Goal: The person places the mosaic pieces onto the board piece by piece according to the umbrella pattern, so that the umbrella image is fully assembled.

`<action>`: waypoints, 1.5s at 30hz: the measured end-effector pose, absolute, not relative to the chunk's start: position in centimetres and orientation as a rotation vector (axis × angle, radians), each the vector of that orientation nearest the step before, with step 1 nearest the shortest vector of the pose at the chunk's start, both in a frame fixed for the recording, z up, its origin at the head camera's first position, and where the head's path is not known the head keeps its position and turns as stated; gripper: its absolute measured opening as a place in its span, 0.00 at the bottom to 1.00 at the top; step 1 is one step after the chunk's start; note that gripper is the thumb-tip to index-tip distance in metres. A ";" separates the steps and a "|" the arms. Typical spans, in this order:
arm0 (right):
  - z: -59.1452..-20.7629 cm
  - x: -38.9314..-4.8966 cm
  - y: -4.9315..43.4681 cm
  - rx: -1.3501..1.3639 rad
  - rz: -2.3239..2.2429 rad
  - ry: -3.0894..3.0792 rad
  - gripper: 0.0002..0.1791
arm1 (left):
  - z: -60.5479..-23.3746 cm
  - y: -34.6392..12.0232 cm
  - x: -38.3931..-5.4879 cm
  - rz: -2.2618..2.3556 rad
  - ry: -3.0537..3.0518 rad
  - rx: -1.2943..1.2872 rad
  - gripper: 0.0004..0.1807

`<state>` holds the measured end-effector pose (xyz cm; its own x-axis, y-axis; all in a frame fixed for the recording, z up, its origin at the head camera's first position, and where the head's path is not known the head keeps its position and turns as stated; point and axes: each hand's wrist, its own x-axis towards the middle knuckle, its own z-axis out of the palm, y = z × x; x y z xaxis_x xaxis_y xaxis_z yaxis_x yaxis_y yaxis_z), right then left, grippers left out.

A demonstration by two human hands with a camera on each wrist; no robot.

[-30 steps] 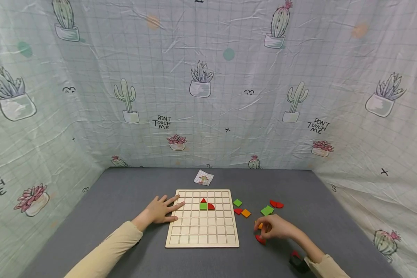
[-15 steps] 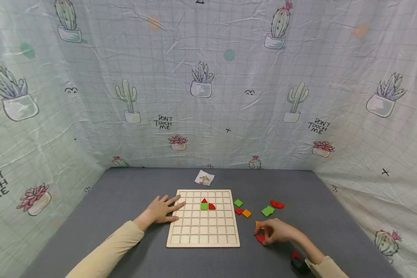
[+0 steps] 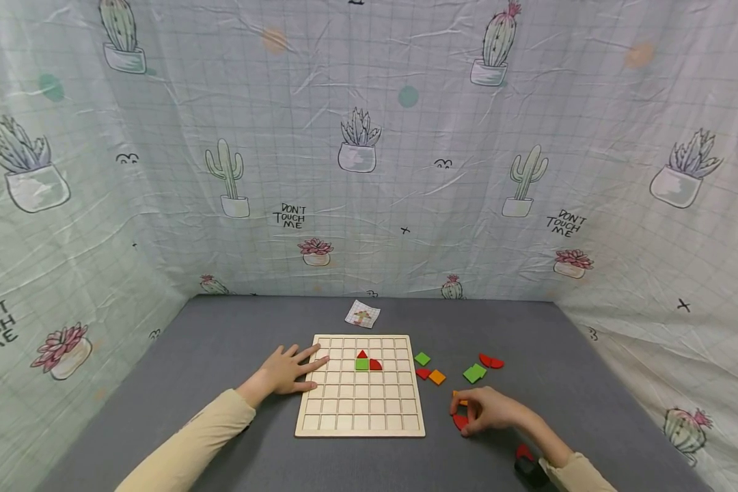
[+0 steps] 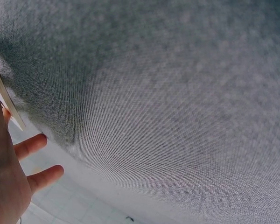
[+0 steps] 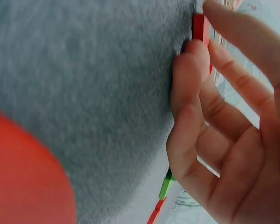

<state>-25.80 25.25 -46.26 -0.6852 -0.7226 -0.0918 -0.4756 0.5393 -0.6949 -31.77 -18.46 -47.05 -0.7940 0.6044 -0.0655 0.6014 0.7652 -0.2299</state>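
Observation:
My left hand (image 3: pixel 283 371) lies spread with straight fingers over the left edge of a wooden grid board (image 3: pixel 335 410). On that board sit a small red triangle (image 3: pixel 362 354), a green square (image 3: pixel 361 365) and a red quarter-circle (image 3: pixel 375 365). To the right of the board, my right hand (image 3: pixel 492 408) has thumb and fingers curled at a red curved-edge piece (image 3: pixel 460 422). In the right wrist view, this red piece (image 5: pixel 200 28) shows between thumb and fingertips, close to the table. An orange piece (image 3: pixel 456 394) is partly hidden behind the fingers.
Several loose pieces lie right of the board: green squares (image 3: pixel 474 373), a green piece (image 3: pixel 421 359), an orange square (image 3: pixel 436 377) and red pieces (image 3: pixel 490 361). A red piece (image 3: pixel 525 452) lies beneath the right forearm. Behind the board is a printed card (image 3: pixel 363 314).
The right hand's fingers have shifted slightly around the red curved-edge piece, staying low over the table. The left hand and the pieces on the board stay in place.

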 end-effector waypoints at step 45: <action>-45.6 -28.1 21.1 -0.925 -1.039 2.606 0.11 | -46.6 -18.5 -31.3 0.383 -2.906 -1.020 0.32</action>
<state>-28.10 21.11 -45.58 -0.7880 -0.6132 0.0540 -0.4823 0.5605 -0.6732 -31.34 -18.53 -46.64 -0.7833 0.6199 -0.0460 0.6106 0.7536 -0.2434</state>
